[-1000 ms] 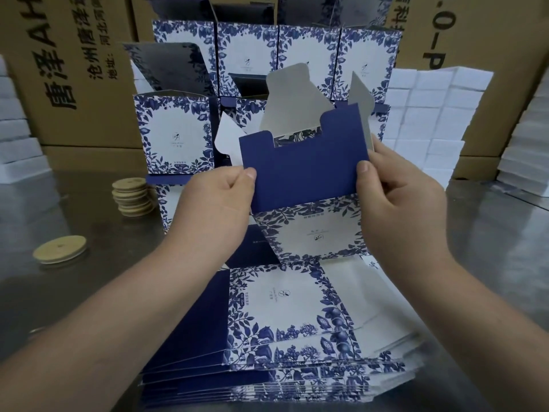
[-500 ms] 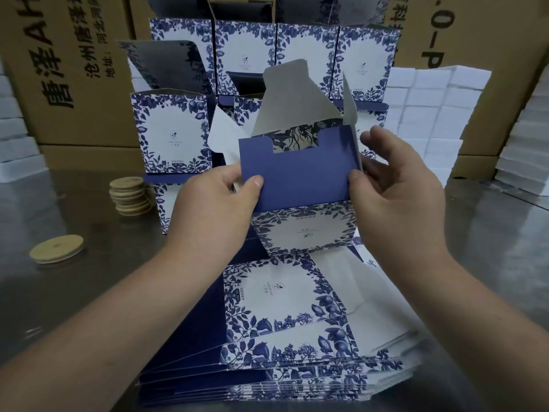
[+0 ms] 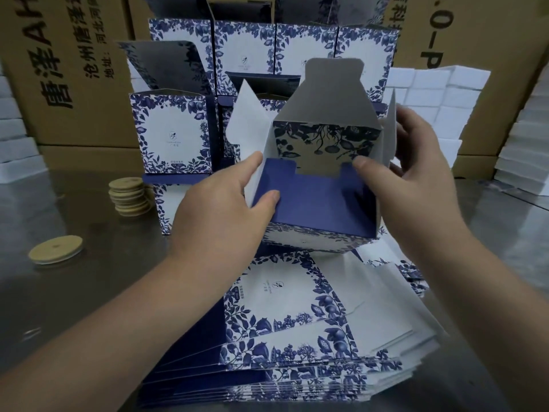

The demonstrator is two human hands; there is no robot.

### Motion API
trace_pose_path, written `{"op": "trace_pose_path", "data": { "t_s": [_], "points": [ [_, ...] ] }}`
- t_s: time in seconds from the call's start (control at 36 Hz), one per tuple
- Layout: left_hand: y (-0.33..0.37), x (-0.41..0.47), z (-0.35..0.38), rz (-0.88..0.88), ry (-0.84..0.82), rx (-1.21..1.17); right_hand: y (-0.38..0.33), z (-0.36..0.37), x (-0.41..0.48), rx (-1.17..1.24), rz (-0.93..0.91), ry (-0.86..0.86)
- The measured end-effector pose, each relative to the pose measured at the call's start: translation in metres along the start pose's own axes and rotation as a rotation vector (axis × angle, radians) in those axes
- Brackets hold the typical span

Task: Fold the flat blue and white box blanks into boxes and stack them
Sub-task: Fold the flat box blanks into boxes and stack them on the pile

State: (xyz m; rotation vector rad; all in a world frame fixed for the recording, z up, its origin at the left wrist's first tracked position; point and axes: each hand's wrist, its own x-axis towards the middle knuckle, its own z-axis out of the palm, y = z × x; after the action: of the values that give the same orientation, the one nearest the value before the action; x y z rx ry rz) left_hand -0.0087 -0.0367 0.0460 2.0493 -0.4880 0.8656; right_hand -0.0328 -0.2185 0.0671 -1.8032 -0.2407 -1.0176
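Note:
A half-folded blue and white box (image 3: 323, 203) is held in the air above a pile of flat blanks (image 3: 297, 322). Its open end faces me, with a dark blue flap folded inward and white flaps standing up at the back and sides. My left hand (image 3: 225, 215) grips the box's left side, thumb pressing on the blue flap. My right hand (image 3: 410, 179) holds the right side, thumb on the flap's right corner and fingers behind the right side flap. Folded boxes (image 3: 172, 135) stand stacked in rows behind.
The metal table (image 3: 74, 292) carries a stack of round wooden lids (image 3: 129, 196) and a single lid (image 3: 55, 249) at the left. Large brown cartons (image 3: 68, 69) line the back. White foam blocks (image 3: 427, 93) are piled at the right and far left.
The box has tipped so its open end faces me, and the dark blue flap has folded down inward. My right fingers have spread out behind the right side flap.

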Motion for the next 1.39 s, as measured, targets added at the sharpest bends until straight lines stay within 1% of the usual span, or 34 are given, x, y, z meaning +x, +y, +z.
{"op": "trace_pose_path", "data": {
  "t_s": [0.11,0.25,0.31,0.42,0.5,0.56,0.64,0.69,0.81,1.0,1.14,1.19,1.28,1.31,1.39],
  "points": [
    [-0.001,-0.001,0.001,0.007,-0.004,0.046,0.001,0.000,-0.001,0.103,-0.056,-0.054],
    [0.000,-0.001,0.001,0.044,-0.007,0.073,0.000,-0.002,0.001,0.342,-0.092,-0.025],
    [0.001,-0.002,0.001,0.068,-0.005,0.084,0.000,-0.004,0.002,0.371,-0.103,-0.034],
    [0.003,-0.002,0.001,0.099,-0.011,0.099,0.001,-0.004,0.002,0.341,-0.106,-0.046],
    [0.002,-0.003,0.000,0.150,-0.028,0.108,0.001,-0.003,0.000,0.248,-0.123,-0.054],
    [0.002,-0.003,0.000,0.184,-0.046,0.092,0.000,-0.003,0.001,0.215,-0.140,-0.028],
    [0.002,-0.003,0.001,0.234,-0.046,0.082,0.000,-0.007,0.004,0.234,-0.144,0.015],
    [0.002,-0.004,0.002,0.281,-0.047,0.071,0.000,-0.009,0.005,0.264,-0.165,0.010],
    [0.000,-0.005,0.003,0.398,-0.063,0.030,-0.002,-0.010,0.004,0.245,-0.237,-0.033],
    [-0.001,-0.007,0.000,0.465,-0.175,-0.065,-0.003,-0.006,0.000,0.153,-0.315,-0.044],
    [-0.002,-0.007,-0.002,0.574,-0.143,-0.144,0.002,-0.006,0.001,0.156,-0.332,-0.001],
    [-0.002,-0.007,-0.001,0.549,-0.118,-0.245,0.004,-0.006,0.002,0.160,-0.344,-0.006],
    [-0.001,-0.006,0.001,0.402,-0.082,-0.426,0.003,-0.005,0.000,0.163,-0.371,-0.029],
    [-0.002,-0.005,0.002,0.377,-0.059,-0.440,0.003,-0.005,0.000,0.175,-0.376,-0.028],
    [-0.004,0.000,0.002,0.338,-0.030,-0.379,0.002,-0.005,-0.001,0.235,-0.373,-0.021]
  ]
}}
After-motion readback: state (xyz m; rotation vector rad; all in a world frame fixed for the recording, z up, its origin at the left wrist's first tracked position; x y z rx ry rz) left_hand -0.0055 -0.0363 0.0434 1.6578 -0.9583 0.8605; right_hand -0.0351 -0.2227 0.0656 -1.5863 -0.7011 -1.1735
